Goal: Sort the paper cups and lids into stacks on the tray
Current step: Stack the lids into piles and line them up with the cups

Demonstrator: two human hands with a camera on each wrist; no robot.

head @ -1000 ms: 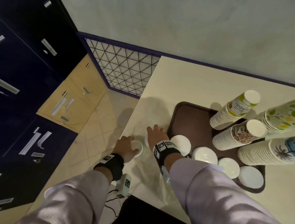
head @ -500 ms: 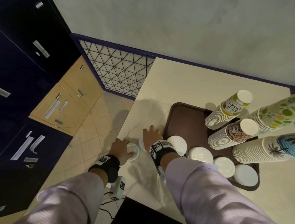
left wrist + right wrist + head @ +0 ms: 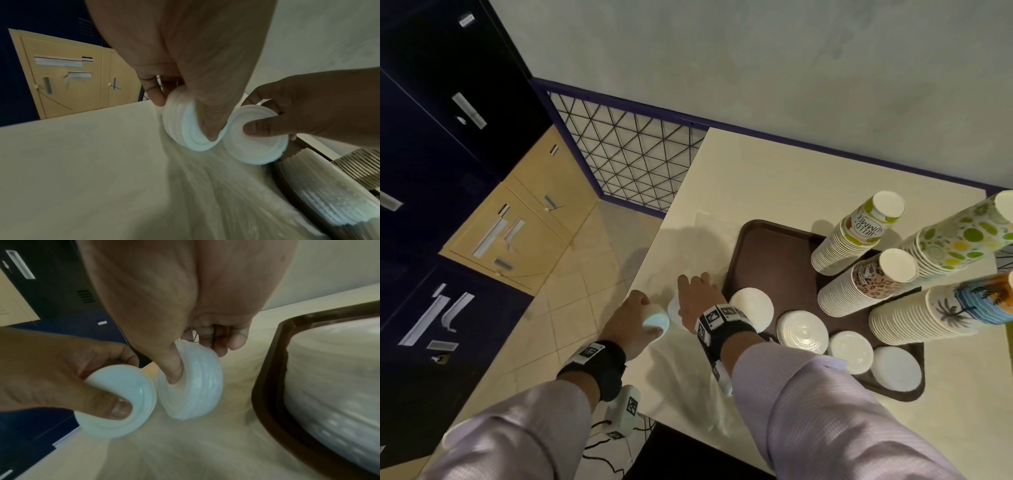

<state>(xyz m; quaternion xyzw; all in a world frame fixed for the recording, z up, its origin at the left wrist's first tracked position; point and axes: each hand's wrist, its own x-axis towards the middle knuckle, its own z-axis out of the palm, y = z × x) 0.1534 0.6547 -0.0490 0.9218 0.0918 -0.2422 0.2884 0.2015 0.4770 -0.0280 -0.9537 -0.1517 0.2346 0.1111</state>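
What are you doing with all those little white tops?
A person is sorting. The left hand grips a small stack of white plastic lids, and the right hand grips another small lid stack, both beside the brown tray. On the tray stand four stacks of printed paper cups and four white lid piles.

We see a dark brown tray (image 3: 774,260) on a cream desk (image 3: 774,178). The lid stacks (image 3: 803,331) on it are white. At three o'clock, one cup stack (image 3: 959,236) bears green and yellow dots, another (image 3: 959,308) a black palm on blue and orange, a third (image 3: 873,281) a brown leopard print. Our sleeves (image 3: 825,418) are pale lilac, our wristbands (image 3: 722,322) black with white markers.
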